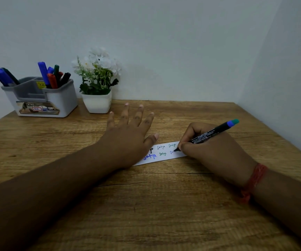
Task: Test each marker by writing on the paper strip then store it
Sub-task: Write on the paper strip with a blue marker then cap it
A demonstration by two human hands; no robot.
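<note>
A white paper strip [162,153] lies on the wooden table [146,205], with small words written on it in blue, green and black. My left hand [128,136] lies flat with fingers spread, its heel pressing the strip's left part. My right hand [213,147] grips a black marker [209,133] with a blue and teal end, tip touching the strip near its right end. A grey and white organiser [43,98] at the back left holds several markers: blue, red, green and black.
A white pot of artificial white flowers [97,82] stands beside the organiser against the back wall. A second wall borders the table on the right. A red thread band is on my right wrist.
</note>
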